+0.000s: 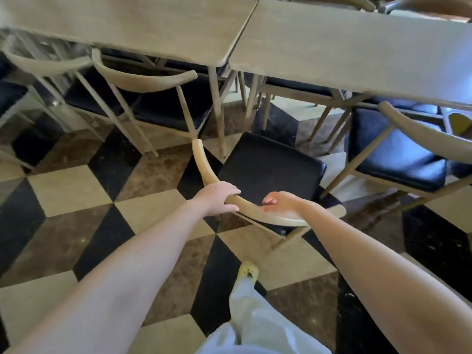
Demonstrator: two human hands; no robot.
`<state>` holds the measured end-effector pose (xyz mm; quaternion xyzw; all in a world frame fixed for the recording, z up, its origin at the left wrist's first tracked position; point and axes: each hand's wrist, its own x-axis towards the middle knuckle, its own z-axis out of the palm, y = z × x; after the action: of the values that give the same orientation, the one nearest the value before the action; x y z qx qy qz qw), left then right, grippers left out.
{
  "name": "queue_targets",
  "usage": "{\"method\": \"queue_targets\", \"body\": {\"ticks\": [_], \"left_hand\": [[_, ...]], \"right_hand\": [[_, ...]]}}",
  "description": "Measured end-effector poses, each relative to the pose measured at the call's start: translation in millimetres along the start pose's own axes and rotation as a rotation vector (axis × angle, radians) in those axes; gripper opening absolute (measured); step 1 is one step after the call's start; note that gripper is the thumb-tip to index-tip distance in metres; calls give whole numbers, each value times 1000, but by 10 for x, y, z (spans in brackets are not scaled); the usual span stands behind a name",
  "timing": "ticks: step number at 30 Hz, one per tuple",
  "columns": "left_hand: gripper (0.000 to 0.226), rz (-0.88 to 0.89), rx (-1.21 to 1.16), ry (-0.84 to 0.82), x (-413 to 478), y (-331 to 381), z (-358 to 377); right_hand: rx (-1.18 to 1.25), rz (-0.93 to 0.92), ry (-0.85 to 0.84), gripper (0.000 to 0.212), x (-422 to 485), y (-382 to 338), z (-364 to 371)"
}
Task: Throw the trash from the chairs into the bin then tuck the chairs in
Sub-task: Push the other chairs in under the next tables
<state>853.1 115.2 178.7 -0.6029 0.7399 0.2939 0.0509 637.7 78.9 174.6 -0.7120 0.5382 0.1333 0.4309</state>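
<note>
A wooden chair with a curved backrest and a bare black seat stands pulled out from the tables, in the middle of the view. My left hand grips the backrest left of its middle, fingers over the top and thumb below. My right hand holds the same backrest further right, fingers curled over the rail. No trash and no bin are in view.
Two light wooden tables stand end to end ahead. Tucked chairs sit at the left; another chair stands pulled out at the right. My leg and yellow shoe are on the checkered tile floor.
</note>
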Motion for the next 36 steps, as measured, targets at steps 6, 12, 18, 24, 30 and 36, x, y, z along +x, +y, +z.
{"method": "queue_targets", "body": {"ticks": [6, 12, 18, 24, 30, 36], "left_hand": [[43, 150, 160, -92, 387, -128, 35], [34, 198, 173, -246, 522, -244, -117], [36, 174, 258, -307, 618, -390, -312], [38, 190, 351, -325, 714, -559, -358], [44, 218, 440, -415, 847, -604, -406], [54, 222, 511, -501, 1053, -490, -479]], "right_hand": [[-91, -61, 99, 39, 148, 46, 382], [-189, -111, 312, 42, 136, 152, 525], [-189, -98, 352, 49, 22, 357, 519], [-279, 22, 365, 54, -69, 469, 486], [-225, 108, 339, 65, -11, 494, 484], [-207, 91, 370, 67, -13, 568, 444]]}}
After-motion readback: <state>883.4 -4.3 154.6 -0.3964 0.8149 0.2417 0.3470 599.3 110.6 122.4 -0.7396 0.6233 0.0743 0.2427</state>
